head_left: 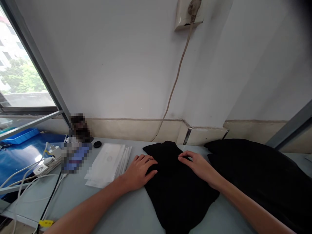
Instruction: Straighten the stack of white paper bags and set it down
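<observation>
Both hands are laid flat and open on the folded black cloth (177,188): left hand (140,172) at its left edge, right hand (198,165) on top (fingertips pinched slightly), on the table (117,211).

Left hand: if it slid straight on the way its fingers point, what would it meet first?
The black cloth, whose edge the left hand lies on. Beyond it, probably just past the right hand toward the wall, though depth is unclear.

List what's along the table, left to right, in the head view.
blue tray → power strip → stack of white packets → left hand → right hand → black fabric pile. Both hands rest on the black cloth.
</observation>
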Demonstrator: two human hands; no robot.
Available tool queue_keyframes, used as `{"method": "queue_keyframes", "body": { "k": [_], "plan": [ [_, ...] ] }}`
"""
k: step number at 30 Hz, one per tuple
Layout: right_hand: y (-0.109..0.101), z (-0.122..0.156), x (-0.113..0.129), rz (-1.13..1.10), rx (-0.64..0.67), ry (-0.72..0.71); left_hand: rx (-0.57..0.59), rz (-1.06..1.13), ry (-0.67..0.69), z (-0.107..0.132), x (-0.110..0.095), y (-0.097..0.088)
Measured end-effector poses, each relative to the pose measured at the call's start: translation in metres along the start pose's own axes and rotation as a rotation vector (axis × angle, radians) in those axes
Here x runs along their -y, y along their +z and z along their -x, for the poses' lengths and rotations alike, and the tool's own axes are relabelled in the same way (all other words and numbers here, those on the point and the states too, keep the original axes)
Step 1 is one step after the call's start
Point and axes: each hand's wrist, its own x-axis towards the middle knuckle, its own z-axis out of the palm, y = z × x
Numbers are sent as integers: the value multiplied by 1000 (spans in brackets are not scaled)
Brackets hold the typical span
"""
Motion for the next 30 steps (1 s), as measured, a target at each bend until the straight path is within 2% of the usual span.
{"method": "queue_keyframes", "body": {
  "k": [6, 11, 14, 16, 19, 21, 23, 26, 28, 30],
  "plan": [
    [-9, -7, -5, 74, 18, -93, -15, 0, 5, -1, 2, 1],
    [-37, 2, 5, 138, 56, -224, -1, -10, 10, -2, 3, 0],
    [-63, 6, 13, 242, 48, -304, 16, -26, 19, -3, 4, 0],
    [-84, 8, 18, 276, 26, -295, 21, -33, 25, -3, 4, -1],
    [-125, 16, 23, 280, -25, -252, 30, -35, 24, -4, 5, -1],
    [-156, 23, 18, 277, -67, -225, 35, -36, 18, -4, 5, -1],
    [-187, 30, 0, 313, -116, -181, 39, -36, 14, -4, 6, 0],
    [-220, 38, -51, 346, -213, -47, 28, -38, 17, -4, 8, 3],
    [-231, 42, -91, 305, -185, 106, 15, -36, 21, -3, 10, 5],
    [-234, 46, -127, 316, -195, 198, 12, -36, 25, -4, 12, 7]
  ]
}}
